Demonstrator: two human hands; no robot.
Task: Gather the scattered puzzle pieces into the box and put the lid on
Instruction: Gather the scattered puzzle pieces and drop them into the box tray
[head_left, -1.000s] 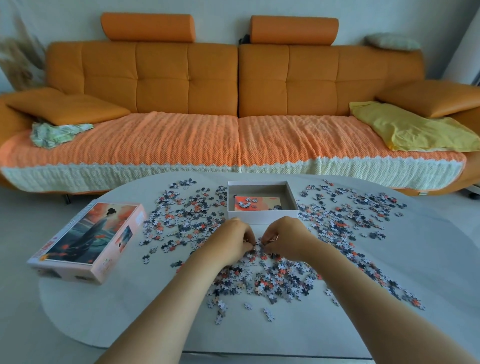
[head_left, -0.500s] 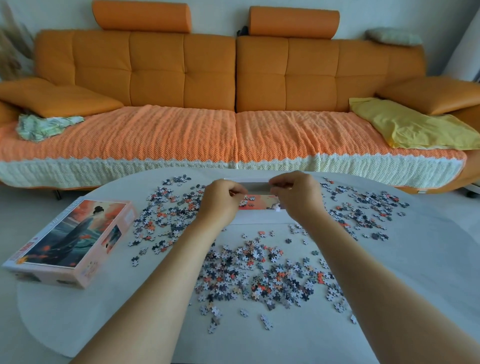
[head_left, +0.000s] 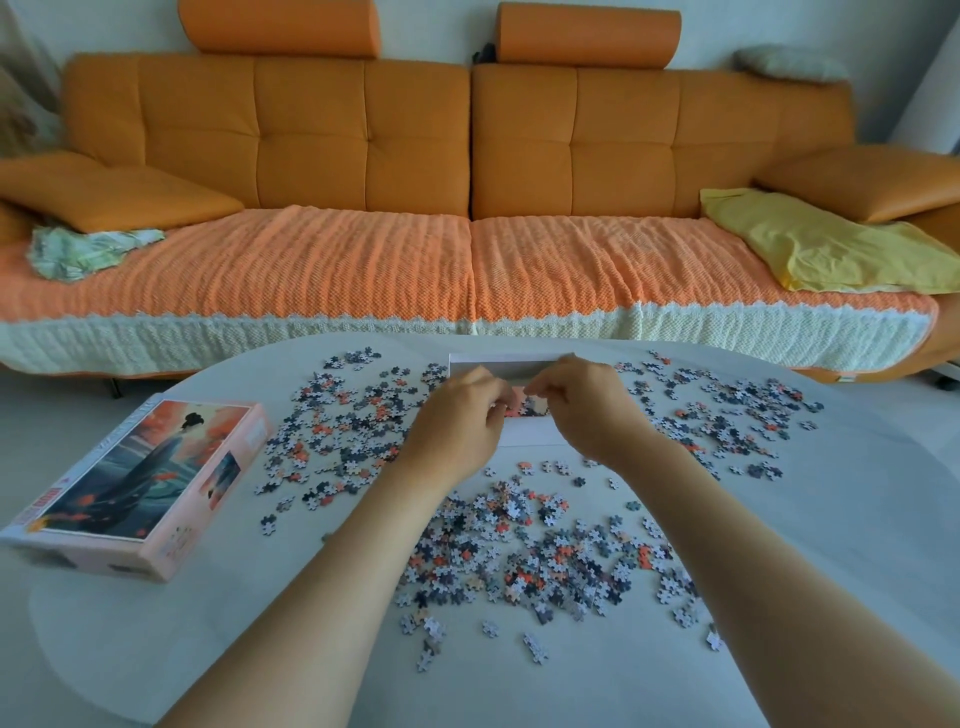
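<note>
The open white box (head_left: 530, 435) stands at the far middle of the round white table (head_left: 208, 649). Both hands hover over it, close together. My left hand (head_left: 457, 421) and my right hand (head_left: 587, 410) have their fingers curled inward around small handfuls of puzzle pieces, which are mostly hidden. A few pieces show inside the box between the hands. A dense pile of pieces (head_left: 519, 556) lies in front of the box between my forearms. More pieces (head_left: 343, 436) spread to the left and others (head_left: 727, 415) to the right. The illustrated lid (head_left: 140, 483) lies at the table's left edge.
An orange sofa (head_left: 363, 140) with a knitted cover runs behind the table, carrying a yellow cloth (head_left: 831, 244) on the right and a green cloth (head_left: 83, 249) on the left. The table's near part holds only a few stray pieces (head_left: 431, 631).
Both hands rose from the near pile, where they were scooping pieces together, and travelled forward to above the box. The view tilted down slightly.
</note>
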